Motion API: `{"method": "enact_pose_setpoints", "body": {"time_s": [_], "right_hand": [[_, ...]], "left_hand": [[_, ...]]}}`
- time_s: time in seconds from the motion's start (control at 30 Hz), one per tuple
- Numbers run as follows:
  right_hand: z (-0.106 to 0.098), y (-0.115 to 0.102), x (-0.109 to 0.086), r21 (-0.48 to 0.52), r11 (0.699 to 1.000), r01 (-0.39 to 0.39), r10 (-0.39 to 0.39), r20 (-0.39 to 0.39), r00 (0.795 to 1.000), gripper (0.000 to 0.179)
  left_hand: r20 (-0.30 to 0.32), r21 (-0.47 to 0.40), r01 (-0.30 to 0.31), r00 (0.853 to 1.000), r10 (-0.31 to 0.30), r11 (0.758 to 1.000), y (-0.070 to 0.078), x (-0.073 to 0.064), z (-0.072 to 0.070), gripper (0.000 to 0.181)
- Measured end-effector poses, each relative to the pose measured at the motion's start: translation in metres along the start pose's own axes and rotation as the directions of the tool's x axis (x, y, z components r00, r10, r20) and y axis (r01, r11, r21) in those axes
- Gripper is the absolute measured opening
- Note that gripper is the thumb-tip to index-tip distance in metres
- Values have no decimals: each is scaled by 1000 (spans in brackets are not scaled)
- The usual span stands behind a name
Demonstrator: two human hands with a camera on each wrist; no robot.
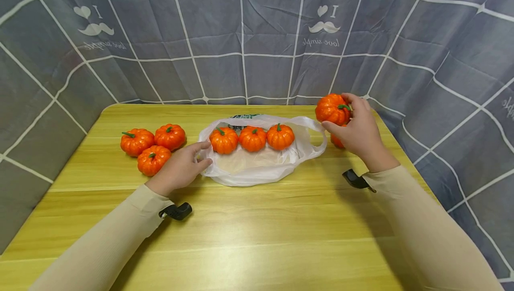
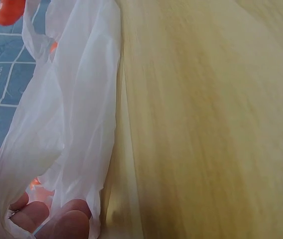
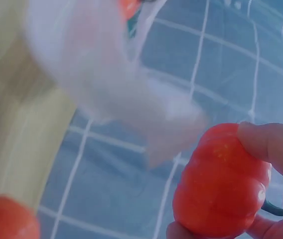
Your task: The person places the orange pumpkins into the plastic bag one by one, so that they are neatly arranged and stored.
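A white plastic bag [image 1: 253,177] lies open on the table, its mouth facing me. Three small orange pumpkins sit in a row inside: left pumpkin [image 1: 223,141], middle pumpkin [image 1: 252,139] and right pumpkin [image 1: 280,137]. My left hand [image 1: 178,167] grips the bag's left edge; in the left wrist view its fingertips [image 2: 70,224] show within the handle loop. Off the bag's right side, my right hand [image 1: 363,135] holds another pumpkin [image 1: 331,109] between thumb and fingers, raised above the table. Below that hand, a further pumpkin [image 1: 336,142] is partly hidden.
Three more pumpkins cluster left of the bag: a back-left pumpkin [image 1: 137,142], a back-right pumpkin [image 1: 170,136] and a front pumpkin [image 1: 154,160]. The wooden table [image 1: 257,237] ends at a grey checked curtain [image 1: 265,36] behind and at the sides.
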State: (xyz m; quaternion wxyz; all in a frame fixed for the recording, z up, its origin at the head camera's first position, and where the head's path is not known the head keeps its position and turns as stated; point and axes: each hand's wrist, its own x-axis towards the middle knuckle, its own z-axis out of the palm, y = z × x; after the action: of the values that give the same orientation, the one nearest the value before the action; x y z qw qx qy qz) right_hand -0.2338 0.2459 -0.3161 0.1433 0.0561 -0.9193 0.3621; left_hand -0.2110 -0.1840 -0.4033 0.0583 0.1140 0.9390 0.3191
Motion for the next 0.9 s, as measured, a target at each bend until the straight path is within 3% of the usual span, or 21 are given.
{"method": "enact_pose_setpoints", "body": {"time_s": [0.17, 0.4, 0.7, 0.9], "right_hand": [[18, -27, 0, 24, 996, 88, -89, 46, 995, 80], [52, -62, 0, 59, 983, 176, -183, 140, 973, 80], [99, -89, -3, 86, 974, 209, -224, 268, 937, 82], [131, -96, -7, 51, 972, 228, -231, 373, 899, 82]], "left_hand": [[7, -8, 3, 1000, -3, 1000, 1, 0, -1, 59], [2, -4, 1, 1000, -1, 1000, 2, 0, 0, 58], [-11, -13, -11, 1000, 11, 1000, 0, -1, 0, 57], [-14, -17, -18, 1000, 18, 1000, -1, -1, 0, 56]]}}
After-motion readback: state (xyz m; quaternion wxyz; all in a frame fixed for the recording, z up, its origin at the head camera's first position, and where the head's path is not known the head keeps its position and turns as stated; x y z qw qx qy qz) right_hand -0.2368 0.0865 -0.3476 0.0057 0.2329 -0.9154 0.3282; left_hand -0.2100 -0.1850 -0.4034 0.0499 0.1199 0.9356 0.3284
